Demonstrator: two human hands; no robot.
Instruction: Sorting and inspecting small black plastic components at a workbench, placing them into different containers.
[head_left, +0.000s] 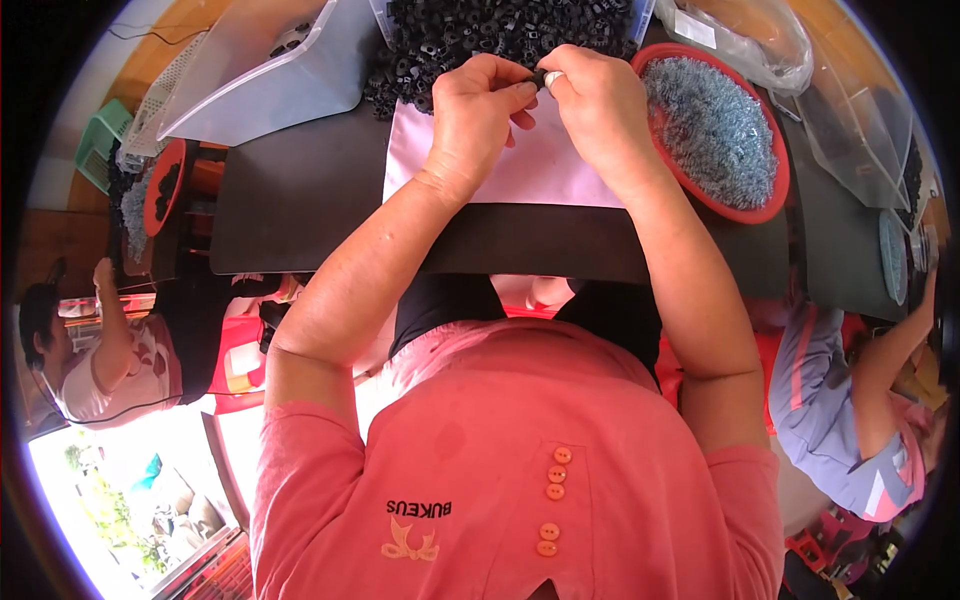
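Observation:
My left hand (pixel 478 112) and my right hand (pixel 598 112) meet in front of a heap of small black plastic parts (pixel 490 30). Both are closed, with fingertips pinching one small black plastic part (pixel 539 77) between them; most of it is hidden. Something whitish covers the tip of my right thumb. Beneath my hands lies a pale pink cloth (pixel 420 160) on the dark table (pixel 300 200). Beside my right hand stands a round red basin (pixel 783 180), filled with small shiny blue-grey pieces (pixel 712 125) that look like little springs.
A translucent plastic bin (pixel 280 95) stands at the back left, with a green basket (pixel 100 145) farther left. A clear plastic bag (pixel 755 45) lies behind the basin, and a clear box (pixel 855 130) is at right. Other people sit at left (pixel 110 370) and right (pixel 850 400).

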